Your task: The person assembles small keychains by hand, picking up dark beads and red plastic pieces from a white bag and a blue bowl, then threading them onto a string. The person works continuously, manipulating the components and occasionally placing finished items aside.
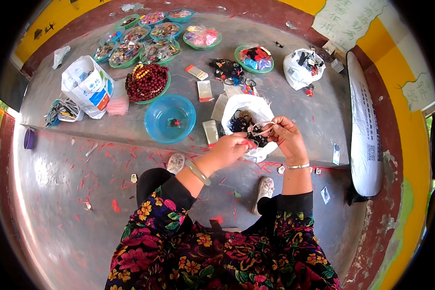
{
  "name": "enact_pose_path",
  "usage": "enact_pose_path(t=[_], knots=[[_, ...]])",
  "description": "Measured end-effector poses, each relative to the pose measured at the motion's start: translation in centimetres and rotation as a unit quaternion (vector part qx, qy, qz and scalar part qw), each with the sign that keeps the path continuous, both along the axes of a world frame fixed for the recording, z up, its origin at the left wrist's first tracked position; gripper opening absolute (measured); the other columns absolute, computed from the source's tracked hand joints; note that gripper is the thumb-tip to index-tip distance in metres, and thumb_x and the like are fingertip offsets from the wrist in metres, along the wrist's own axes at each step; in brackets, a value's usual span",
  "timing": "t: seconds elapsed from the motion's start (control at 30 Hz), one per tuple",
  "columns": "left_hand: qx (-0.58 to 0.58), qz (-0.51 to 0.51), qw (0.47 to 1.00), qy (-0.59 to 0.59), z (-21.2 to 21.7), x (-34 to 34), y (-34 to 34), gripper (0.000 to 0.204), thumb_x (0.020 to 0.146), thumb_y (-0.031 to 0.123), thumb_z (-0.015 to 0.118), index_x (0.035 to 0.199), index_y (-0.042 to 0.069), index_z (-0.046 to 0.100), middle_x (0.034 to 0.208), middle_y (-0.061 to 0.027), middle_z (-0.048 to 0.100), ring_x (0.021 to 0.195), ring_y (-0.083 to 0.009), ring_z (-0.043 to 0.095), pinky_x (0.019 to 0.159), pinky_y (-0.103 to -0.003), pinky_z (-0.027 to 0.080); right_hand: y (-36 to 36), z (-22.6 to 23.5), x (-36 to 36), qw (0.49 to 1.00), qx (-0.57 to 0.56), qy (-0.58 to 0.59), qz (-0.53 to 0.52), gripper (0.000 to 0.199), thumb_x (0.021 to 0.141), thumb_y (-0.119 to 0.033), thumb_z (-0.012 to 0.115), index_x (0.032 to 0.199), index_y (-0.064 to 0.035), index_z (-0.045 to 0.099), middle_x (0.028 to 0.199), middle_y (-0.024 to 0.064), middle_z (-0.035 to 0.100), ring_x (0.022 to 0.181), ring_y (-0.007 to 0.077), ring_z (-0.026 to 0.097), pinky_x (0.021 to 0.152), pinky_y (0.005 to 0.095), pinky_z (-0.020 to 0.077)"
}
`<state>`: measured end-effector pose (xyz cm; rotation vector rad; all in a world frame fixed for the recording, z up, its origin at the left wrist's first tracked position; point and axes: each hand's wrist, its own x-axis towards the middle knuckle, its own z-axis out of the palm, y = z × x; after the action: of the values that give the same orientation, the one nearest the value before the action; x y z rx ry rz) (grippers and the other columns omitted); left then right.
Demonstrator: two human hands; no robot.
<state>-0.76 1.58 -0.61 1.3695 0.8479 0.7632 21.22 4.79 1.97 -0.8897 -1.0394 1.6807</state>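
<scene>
- Left hand (231,147) is curled shut, pinching one end of a thin pale band (261,126).
- Right hand (286,135) pinches the other end, so the band's stretched between both hands.
- It all sits right above an open white bag (246,104) of dark bits.
- Blue bowl (170,118) just left of that, bowl of red beads (147,82) behind it.

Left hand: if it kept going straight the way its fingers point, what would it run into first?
Most likely the pale band that both hands pinch, then the right hand just beyond. The white bag of dark pieces lies underneath, though depth is hard to judge.
</scene>
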Motion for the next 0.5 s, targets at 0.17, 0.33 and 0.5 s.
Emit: enact_pose_path(t=[0.17,0.33,0.5], knots=[[-0.043,-0.048,0.99,-0.122,2.2,-0.6,-0.1,0.021,0.092,0.012,0.048,0.102,0.001,0.063,0.129,-0.0087,0.043,0.089,-0.0134,0.058,0.07,-0.026,0.051,0.0,-0.1,-0.8,0.991,-0.022,0.119,0.057,0.009,0.089,-0.008,0.051,0.095,-0.0028,0.053,0.088,0.0151,0.064,0.075,0.0208,0.065,0.062,0.0259,0.0525],[-0.077,-0.083,0.969,-0.219,1.7,-0.1,-0.1,0.021,0.091,0.013,0.05,0.101,0.0,0.063,0.123,-0.009,0.048,0.097,-0.0159,0.057,0.068,-0.024,0.049,0.7,-0.8,-0.3,0.984,-0.046,0.158,0.066,0.01,0.089,-0.009,0.05,0.095,-0.0015,0.053,0.085,0.0148,0.064,0.073,0.0206,0.065,0.062,0.0268,0.0525],[-0.155,-0.096,0.942,-0.282,2.2,-0.3,0.2,0.023,0.09,0.015,0.051,0.101,-0.001,0.063,0.115,-0.0102,0.055,0.101,-0.0173,0.057,0.069,-0.021,0.048,0.8,-0.4,0.1,0.99,-0.064,0.12,0.029,0.01,0.089,-0.007,0.048,0.094,-0.0012,0.054,0.082,0.0138,0.064,0.071,0.0196,0.065,0.06,0.0261,0.0517]])
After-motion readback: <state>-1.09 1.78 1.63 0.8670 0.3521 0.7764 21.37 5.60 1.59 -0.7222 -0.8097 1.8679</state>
